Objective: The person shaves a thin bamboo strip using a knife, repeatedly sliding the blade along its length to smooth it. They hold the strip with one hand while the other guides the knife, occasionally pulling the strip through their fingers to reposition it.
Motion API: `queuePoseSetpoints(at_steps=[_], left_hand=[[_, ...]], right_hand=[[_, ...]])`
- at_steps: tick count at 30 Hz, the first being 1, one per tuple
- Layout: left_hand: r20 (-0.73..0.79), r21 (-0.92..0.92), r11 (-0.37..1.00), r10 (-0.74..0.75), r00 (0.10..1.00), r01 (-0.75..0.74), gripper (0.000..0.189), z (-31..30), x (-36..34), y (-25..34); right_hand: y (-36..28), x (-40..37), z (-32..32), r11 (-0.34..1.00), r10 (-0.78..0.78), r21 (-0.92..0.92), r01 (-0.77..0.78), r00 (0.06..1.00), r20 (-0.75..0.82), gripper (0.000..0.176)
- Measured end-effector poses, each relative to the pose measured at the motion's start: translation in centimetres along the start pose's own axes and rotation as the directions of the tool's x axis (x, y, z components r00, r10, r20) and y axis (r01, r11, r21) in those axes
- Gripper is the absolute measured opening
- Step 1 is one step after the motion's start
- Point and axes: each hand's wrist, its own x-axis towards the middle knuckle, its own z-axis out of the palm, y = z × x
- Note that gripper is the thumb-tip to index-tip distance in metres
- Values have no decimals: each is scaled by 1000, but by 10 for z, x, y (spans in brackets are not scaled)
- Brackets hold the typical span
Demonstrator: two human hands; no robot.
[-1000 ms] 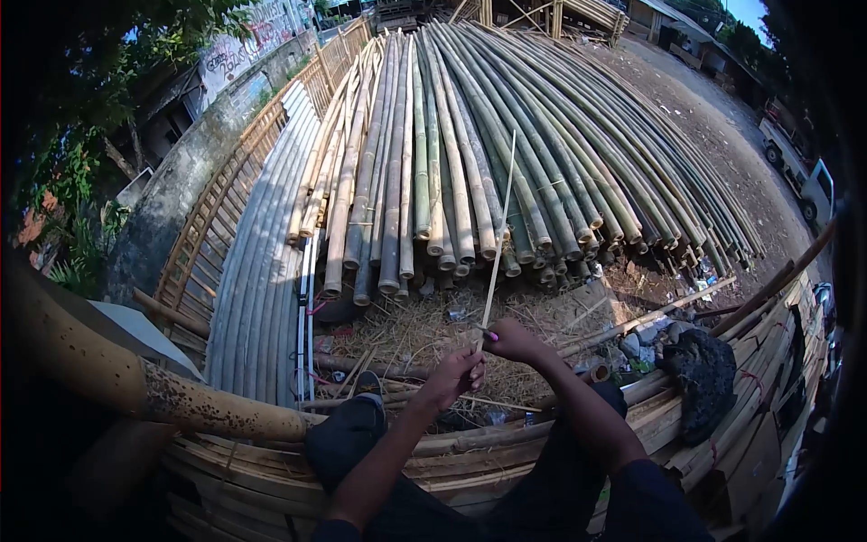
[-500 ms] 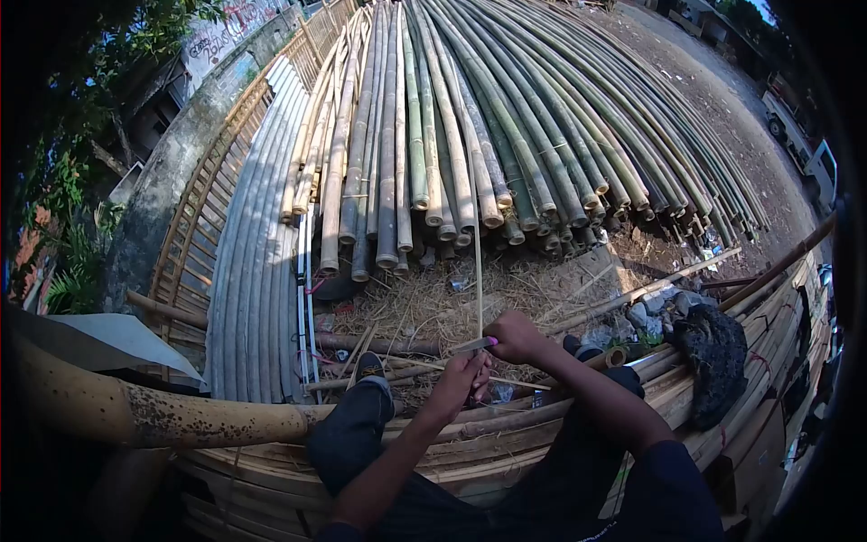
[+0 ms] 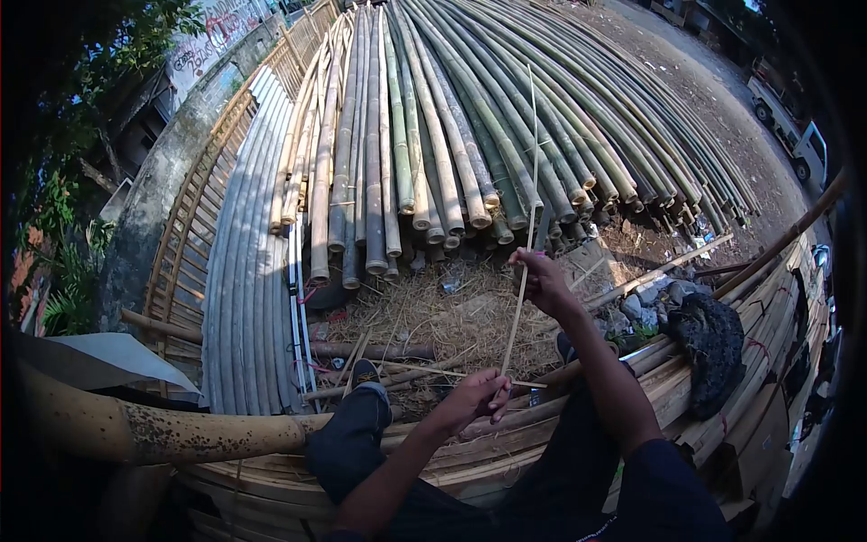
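A long thin bamboo strip (image 3: 514,334) runs up from my left hand (image 3: 474,397), whose fingers are closed round its lower end. My right hand (image 3: 542,280) is higher and farther forward, closed on a knife (image 3: 543,228) with its blade pointing up. The strip passes along the fingers of my right hand and stretches on above it, in front of the bamboo pile. The knife's handle is mostly hidden in the fist. Both hands are above my knees, over straw and loose shavings.
A big stack of bamboo poles (image 3: 375,181) lies ahead. Corrugated sheets (image 3: 244,271) and a bamboo fence are at the left. A thick spotted bamboo pole (image 3: 208,426) crosses the lower left. Split bamboo (image 3: 506,452) lies under my legs, with a dark cloth-like bundle (image 3: 709,352) at the right.
My right hand, with the knife, has moved up and forward, away from my left hand. My left hand has lowered slightly. The strip now leans right, and the view has shifted a little.
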Motion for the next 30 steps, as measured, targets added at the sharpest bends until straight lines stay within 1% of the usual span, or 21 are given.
queuePoseSetpoints(at_steps=[2,3,5,6,8,10,11,12,13,14,15,16,18,19,20,21,22,23,27,29,30], left_hand=[[-63,-171,985,-49,997,37,23,11,1,7],[-64,-177,984,-49,997,37,23,6,2,5],[78,-479,873,-60,995,90,25,-14,10,0],[78,-478,874,-60,995,90,25,-19,13,-2],[45,-588,806,-42,998,60,28,-25,15,-3],[41,-589,806,-40,998,56,29,-31,15,0],[42,-591,805,-37,998,54,30,-33,15,2],[39,-591,805,-28,999,46,30,-36,15,2],[28,-614,789,-11,1000,26,31,-39,15,1],[17,-636,772,6,1000,6,31,-41,15,1],[13,-637,771,13,1000,-2,31,-45,15,1],[-3,-647,762,27,1000,-22,31,-46,14,3],[-22,-656,754,42,999,-46,31,-48,12,7],[-74,-600,796,47,996,-82,30,-47,11,10],[-125,-540,834,55,991,-114,30,-45,10,14],[-125,-540,834,59,990,-117,30,-42,8,16],[-159,-481,865,71,985,-140,29,-39,6,19],[-193,-420,893,85,978,-160,29,-37,5,21],[-223,-337,928,85,971,-159,28,-34,5,24],[-248,-318,934,82,965,-161,26,-33,5,20],[-247,-317,934,83,966,-162,26,-32,6,19]], right_hand=[[14,9,4,993,-102,-44,106,992,69,33],[20,9,4,987,-108,-121,109,994,15,29],[27,6,14,979,-128,-165,122,991,-31,29],[28,5,18,969,-154,-208,136,985,-72,29],[27,5,15,967,-164,-215,139,981,-103,30],[28,12,7,920,-243,-346,187,962,-124,31],[28,14,1,885,-218,-432,174,974,-56,36],[33,15,-2,883,-217,-435,175,975,-48,36],[35,11,0,671,-256,-715,195,967,24,37],[38,8,2,374,-269,-905,204,957,105,38],[46,9,2,393,-186,-904,169,977,102,37],[49,6,8,392,-181,-904,172,978,107,37],[56,2,19,181,-110,-945,273,960,257,35],[58,0,24,141,-142,-938,315,945,296,34],[60,-1,29,139,-140,-938,318,944,300,34],[60,-4,33,150,-139,-942,301,949,282,34],[61,-6,36,160,-138,-945,284,955,263,34],[64,-5,36,210,-170,-942,261,959,227,35],[59,-7,38,198,-194,-934,298,946,261,33],[52,-11,42,147,-99,-931,334,942,322,31],[56,-9,36,145,-101,-931,334,941,322,31]])
